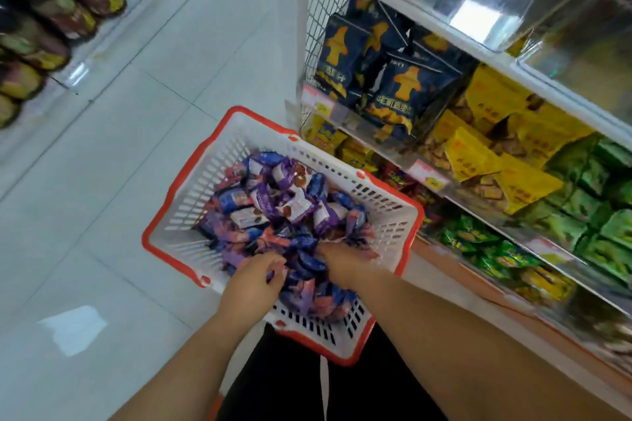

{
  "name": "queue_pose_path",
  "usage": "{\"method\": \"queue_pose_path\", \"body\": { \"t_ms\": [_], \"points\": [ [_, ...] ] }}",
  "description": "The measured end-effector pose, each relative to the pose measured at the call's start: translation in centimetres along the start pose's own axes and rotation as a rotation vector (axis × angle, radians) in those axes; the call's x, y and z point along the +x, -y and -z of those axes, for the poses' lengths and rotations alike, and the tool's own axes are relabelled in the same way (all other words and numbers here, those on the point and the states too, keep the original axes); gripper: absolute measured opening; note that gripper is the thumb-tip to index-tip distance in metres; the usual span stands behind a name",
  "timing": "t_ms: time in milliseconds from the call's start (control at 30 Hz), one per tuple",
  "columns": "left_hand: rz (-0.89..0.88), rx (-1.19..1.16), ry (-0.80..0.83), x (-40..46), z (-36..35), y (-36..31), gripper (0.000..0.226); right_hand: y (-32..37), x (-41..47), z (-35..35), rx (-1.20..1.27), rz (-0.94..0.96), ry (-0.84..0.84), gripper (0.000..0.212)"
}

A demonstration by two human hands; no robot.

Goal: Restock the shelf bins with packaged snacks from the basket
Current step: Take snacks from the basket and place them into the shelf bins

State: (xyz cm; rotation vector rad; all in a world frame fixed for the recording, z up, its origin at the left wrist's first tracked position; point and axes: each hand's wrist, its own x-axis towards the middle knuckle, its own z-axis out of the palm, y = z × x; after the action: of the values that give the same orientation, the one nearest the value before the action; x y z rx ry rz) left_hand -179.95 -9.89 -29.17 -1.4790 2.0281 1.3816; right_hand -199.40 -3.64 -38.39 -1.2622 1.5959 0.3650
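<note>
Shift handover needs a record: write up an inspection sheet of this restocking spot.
Surface: pale tiled floor, glossy with light glare.
Job's things: white basket with red rim, on the floor, heaped with purple and blue snack packets.
Shelf bins: clear-fronted, holding navy bags, yellow bags and green packets.
Clutter: nothing seen.
Hands: left hand grips packets; right hand is buried in the heap, fingers blurred.
Cables: nothing seen.
Surroundings: dark round packs on the shelf across the aisle.
</note>
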Motion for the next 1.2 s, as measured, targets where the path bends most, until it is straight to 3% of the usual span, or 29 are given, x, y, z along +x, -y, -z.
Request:
{"method": "queue_pose_path", "body": {
  "t_ms": [167,267,367,433,500,600,700,800,867,1000,1067,1200],
  "points": [
    [0.028,-0.076,-0.03,0.1,-0.3,0.9,0.021,0.0,0.9,-0.5,-0.271,-0.001,-0.098,0.057],
    [0.043,-0.122,-0.04,0.2,0.0,0.8,0.021,-0.4,-0.8,0.5,-0.178,-0.066,-0.186,0.054],
    [0.025,-0.202,-0.053,0.3,0.6,-0.2,0.02,-1.0,-4.0,2.4,0.21,-0.142,-0.266,0.043],
    [-0.027,-0.255,-0.052,0.3,1.3,-1.6,0.023,-1.0,-7.0,4.7,0.695,-0.173,-0.281,0.036],
    [-0.095,-0.344,0.011,0.1,2.1,-3.9,0.026,-0.4,-10.5,6.6,1.23,-0.091,-0.228,0.029],
    [-0.144,-0.553,0.185,-1.0,3.7,-8.7,0.037,0.4,-15.2,8.2,1.561,0.108,-0.179,0.025],
    [-0.207,-0.663,0.307,-2.4,4.8,-13.0,0.055,1.2,-18.3,9.2,1.566,0.22,-0.256,0.038],
    [-0.227,-0.655,0.216,-3.3,5.1,-16.1,0.034,1.6,-20.4,10.2,1.631,0.225,-0.502,0.055],
    [-0.223,-0.773,0.149,-3.8,5.0,-17.7,0.03,1.6,-21.8,10.8,1.66,0.265,-0.601,0.071],
    [-0.215,-1.177,0.245,-4.9,4.7,-20.8,0.036,1.6,-24.6,11.7,1.283,0.114,-0.744,0.054],
    [-0.237,-1.175,0.298,-5.1,4.5,-22.0,0.041,1.1,-25.6,11.9,1.274,0.092,-0.808,0.053],
    [-0.355,-1.179,0.324,-4.9,4.6,-24.6,0.022,-0.3,-29.1,13.5,1.319,0.13,-0.975,0.023]
  ]
}}
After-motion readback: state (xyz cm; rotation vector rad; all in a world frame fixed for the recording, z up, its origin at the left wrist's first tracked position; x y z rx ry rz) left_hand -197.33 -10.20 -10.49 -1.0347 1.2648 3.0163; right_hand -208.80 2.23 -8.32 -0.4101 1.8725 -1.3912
